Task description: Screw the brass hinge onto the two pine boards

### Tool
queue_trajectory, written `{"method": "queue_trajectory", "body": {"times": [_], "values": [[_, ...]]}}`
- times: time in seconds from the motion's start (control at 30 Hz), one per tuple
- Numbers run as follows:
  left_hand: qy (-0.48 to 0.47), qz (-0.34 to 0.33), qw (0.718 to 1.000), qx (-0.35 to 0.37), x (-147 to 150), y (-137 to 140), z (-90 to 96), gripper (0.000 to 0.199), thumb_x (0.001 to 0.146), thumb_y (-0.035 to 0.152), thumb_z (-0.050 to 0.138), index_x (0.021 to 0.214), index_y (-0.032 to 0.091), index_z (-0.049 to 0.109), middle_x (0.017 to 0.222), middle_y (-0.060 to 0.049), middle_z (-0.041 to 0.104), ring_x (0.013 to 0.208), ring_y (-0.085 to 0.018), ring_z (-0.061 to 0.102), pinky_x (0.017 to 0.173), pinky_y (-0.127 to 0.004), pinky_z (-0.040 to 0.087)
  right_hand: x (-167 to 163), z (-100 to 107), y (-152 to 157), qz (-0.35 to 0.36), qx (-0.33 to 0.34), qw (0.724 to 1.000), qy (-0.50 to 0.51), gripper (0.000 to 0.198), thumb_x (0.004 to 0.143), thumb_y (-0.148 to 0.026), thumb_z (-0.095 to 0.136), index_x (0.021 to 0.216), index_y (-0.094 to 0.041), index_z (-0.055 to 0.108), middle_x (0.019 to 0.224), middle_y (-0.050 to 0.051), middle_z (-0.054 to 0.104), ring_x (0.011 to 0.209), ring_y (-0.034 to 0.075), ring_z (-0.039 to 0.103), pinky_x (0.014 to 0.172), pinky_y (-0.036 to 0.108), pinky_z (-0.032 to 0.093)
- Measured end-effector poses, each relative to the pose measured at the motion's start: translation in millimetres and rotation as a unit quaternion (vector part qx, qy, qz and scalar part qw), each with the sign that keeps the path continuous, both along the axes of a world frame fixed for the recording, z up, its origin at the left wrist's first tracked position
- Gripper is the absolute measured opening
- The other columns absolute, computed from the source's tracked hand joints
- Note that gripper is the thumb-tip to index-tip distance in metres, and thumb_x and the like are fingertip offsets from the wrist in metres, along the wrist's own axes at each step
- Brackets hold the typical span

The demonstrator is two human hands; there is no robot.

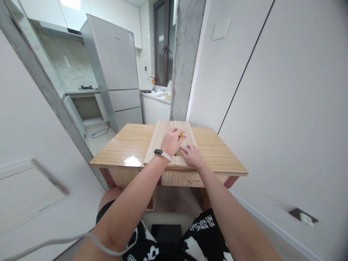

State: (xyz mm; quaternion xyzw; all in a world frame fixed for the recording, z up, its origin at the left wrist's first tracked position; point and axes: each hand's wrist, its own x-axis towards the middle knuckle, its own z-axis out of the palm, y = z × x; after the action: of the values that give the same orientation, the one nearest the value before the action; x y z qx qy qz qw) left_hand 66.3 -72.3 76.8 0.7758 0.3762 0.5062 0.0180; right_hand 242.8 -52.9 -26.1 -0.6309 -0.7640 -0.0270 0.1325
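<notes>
My left hand (172, 141), with a white-banded wristwatch (162, 155), is closed round a small yellow-and-black tool (181, 135), perhaps a short screwdriver; most of it is hidden by the fingers. Below it, a small brass-coloured plate (178, 152) that looks like a hinge lies across the seam of two pale wooden boards (157, 148). My right hand (192, 155) rests on the right board (187, 127), fingers stretched out, fingertips at the plate's right edge. Whether they press on the plate is too small to tell.
The boards lie on a glossy wood-grain table (130, 139) with a drawer (193, 179) in front. White walls stand on both sides. Beyond are a grey fridge (116, 61) and a sink counter (154, 105). A pale cable (100, 243) crosses near my left arm.
</notes>
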Motion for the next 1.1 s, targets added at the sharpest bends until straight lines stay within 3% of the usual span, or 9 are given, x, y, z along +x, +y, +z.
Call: {"method": "queue_trajectory", "body": {"times": [0.2,0.37,0.53,0.73,1.1], "values": [[0.016,-0.006,1.0,-0.009,3,-2,1.9,0.025,0.095,0.015,0.058,0.117,0.02,0.068,0.113,-0.009,0.067,0.103,-0.02,0.065,0.095,-0.035,0.053,0,2,-1,-0.003,-0.011,1.0,-0.006,0.053,0.102,-0.059,0.029,0.149,-0.043,0.049,0.151,0.007,0.047,0.137,0.03,0.037,0.112,0.047,0.027],[0.042,0.0,0.999,0.015,2,-6,2.1,0.023,0.096,0.02,0.057,0.117,0.02,0.066,0.112,-0.009,0.065,0.106,-0.02,0.062,0.098,-0.036,0.05,-1,1,0,-0.003,-0.008,1.0,-0.001,0.052,0.102,-0.059,0.03,0.147,-0.043,0.051,0.15,0.007,0.048,0.136,0.03,0.038,0.11,0.047,0.029],[0.037,0.033,0.998,0.026,3,-9,-1.9,0.017,0.093,0.029,0.064,0.108,0.02,0.067,0.107,-0.008,0.06,0.1,-0.02,0.06,0.094,-0.035,0.05,-1,-1,1,-0.003,-0.004,1.0,-0.003,0.052,0.102,-0.06,0.028,0.146,-0.044,0.052,0.15,0.007,0.047,0.135,0.03,0.037,0.109,0.048,0.029],[0.03,0.056,0.998,0.018,6,-10,-4.5,0.017,0.094,0.026,0.063,0.109,0.021,0.067,0.102,-0.007,0.06,0.096,-0.02,0.059,0.09,-0.034,0.05,0,-1,2,-0.001,-0.001,1.0,0.001,0.052,0.102,-0.06,0.029,0.145,-0.044,0.053,0.148,0.007,0.048,0.135,0.031,0.038,0.108,0.049,0.031],[0.045,0.045,0.998,0.02,17,-10,-7.7,0.019,0.097,0.02,0.055,0.114,0.019,0.065,0.105,-0.009,0.061,0.1,-0.021,0.06,0.092,-0.036,0.05,-1,0,1,-0.001,-0.008,1.0,-0.006,0.051,0.102,-0.057,0.031,0.146,-0.041,0.053,0.15,0.008,0.047,0.135,0.031,0.037,0.109,0.049,0.031]]}}
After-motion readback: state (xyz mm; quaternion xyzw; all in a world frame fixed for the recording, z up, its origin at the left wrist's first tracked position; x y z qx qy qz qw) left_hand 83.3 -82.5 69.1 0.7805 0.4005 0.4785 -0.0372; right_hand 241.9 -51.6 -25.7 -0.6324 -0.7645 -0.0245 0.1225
